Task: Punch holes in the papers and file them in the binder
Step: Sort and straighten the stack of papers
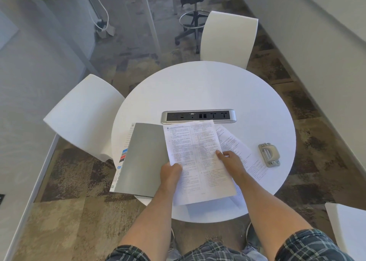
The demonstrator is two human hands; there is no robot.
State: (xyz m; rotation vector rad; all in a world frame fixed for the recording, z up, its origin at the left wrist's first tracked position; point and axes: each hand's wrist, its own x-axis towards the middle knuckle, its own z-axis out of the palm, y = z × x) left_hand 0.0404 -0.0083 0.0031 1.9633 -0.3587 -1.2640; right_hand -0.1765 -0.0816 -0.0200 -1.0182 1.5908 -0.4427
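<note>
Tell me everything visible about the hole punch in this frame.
The hole punch is a small metal device, silver-grey with a beige top plate that has a slot-like marking in its middle. It lies flat on the white round table, near the right edge, to the right of the papers and apart from them. Neither hand touches it: the left hand and right hand both hold the papers. Finer parts are too small to make out.

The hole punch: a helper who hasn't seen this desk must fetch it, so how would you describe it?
On the round white table, look right of the printed papers held in both hands. The hole punch lies alone there, near the right edge. It is the only small silver-and-beige metal object; the long socket strip sits mid-table.
</note>
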